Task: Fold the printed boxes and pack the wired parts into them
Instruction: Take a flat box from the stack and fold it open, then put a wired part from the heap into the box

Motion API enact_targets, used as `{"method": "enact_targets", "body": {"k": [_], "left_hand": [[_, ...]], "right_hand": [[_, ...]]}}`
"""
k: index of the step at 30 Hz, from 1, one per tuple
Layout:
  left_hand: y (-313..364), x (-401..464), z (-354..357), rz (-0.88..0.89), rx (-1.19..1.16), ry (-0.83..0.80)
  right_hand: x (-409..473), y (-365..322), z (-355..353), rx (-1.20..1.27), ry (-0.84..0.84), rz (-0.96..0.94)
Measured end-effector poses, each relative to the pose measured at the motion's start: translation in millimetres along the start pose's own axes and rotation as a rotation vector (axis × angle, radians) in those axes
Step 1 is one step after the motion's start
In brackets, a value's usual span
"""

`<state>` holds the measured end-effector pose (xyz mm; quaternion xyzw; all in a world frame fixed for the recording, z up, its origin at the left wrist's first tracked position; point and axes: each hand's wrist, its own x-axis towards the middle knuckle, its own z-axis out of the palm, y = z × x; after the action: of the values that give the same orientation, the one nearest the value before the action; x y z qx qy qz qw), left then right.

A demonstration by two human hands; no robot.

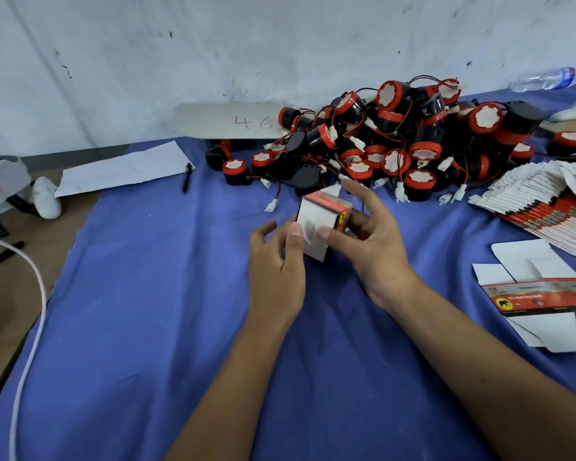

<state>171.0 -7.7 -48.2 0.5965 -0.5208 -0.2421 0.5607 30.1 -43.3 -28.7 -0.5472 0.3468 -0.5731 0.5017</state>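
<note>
A small folded printed box [316,224], white with red and orange print, is held above the blue cloth [167,294] at the middle. My right hand [369,247] grips its right side with thumb and fingers curled round it. My left hand [276,261] presses its thumb on the box's white near face, the other fingers loosely curled beside it. Behind the box lies a big pile of black-and-red wired parts [396,138] with white connectors. A fanned stack of flat boxes [539,201] lies at the right, and one unfolded printed box [546,297] lies nearer.
A white paper sheet [123,168] and a black pen [187,178] lie at the back left. A white cable [34,287] curves down the left edge. A plastic bottle [546,78] lies at the far right by the wall. A grey board marked 46 [226,121] leans behind the pile.
</note>
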Motion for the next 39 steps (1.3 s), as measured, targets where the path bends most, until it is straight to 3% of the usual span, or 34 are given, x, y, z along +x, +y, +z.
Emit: {"method": "enact_targets", "body": {"k": [3, 6, 9, 12, 19, 23, 25, 27, 29, 33, 36, 39], "left_hand": [[3.6, 3.0, -5.4, 0.072, -0.017, 0.035], [1.8, 5.6, -8.0, 0.096, -0.032, -0.053], [-1.4, 6.5, -8.2, 0.077, -0.038, -0.059], [-4.9, 10.4, -9.9, 0.083, 0.056, -0.051], [-10.5, 11.8, -9.6, 0.03, 0.157, 0.049], [-3.2, 15.1, -2.9, -0.025, 0.163, 0.068], [3.6, 25.3, 7.0, -0.04, 0.256, 0.03], [7.8, 36.1, 14.0, -0.02, 0.352, -0.003], [7.6, 41.3, 13.1, -0.004, 0.369, 0.011], [-5.6, 44.5, -4.5, 0.002, 0.406, 0.2], [-9.4, 44.3, -14.1, -0.016, 0.428, 0.271], [-9.7, 42.2, -17.1, -0.01, 0.414, 0.244]], "right_hand": [[0.3, 6.3, -0.4, -0.811, -0.021, -0.405], [0.5, 10.4, 10.4, -1.099, -0.275, -0.478], [-0.8, 11.7, 9.4, -0.961, -0.436, -0.45], [-2.8, 8.7, 2.8, -0.728, -0.247, -0.436], [-0.1, 2.8, 3.8, -0.652, 0.17, -0.675], [22.6, 1.3, 1.0, -0.525, 0.415, -0.387], [52.2, 5.2, -1.3, -0.446, 0.425, -0.175], [84.3, 8.6, -4.4, -0.484, 0.355, -0.027], [109.5, 10.2, -6.7, -0.619, 0.233, -0.012], [142.6, 11.1, 0.0, -1.152, -0.158, -0.271], [148.0, 15.5, 15.1, -1.463, -0.455, -0.291], [140.7, 25.2, 21.0, -1.574, -0.475, -0.272]]}}
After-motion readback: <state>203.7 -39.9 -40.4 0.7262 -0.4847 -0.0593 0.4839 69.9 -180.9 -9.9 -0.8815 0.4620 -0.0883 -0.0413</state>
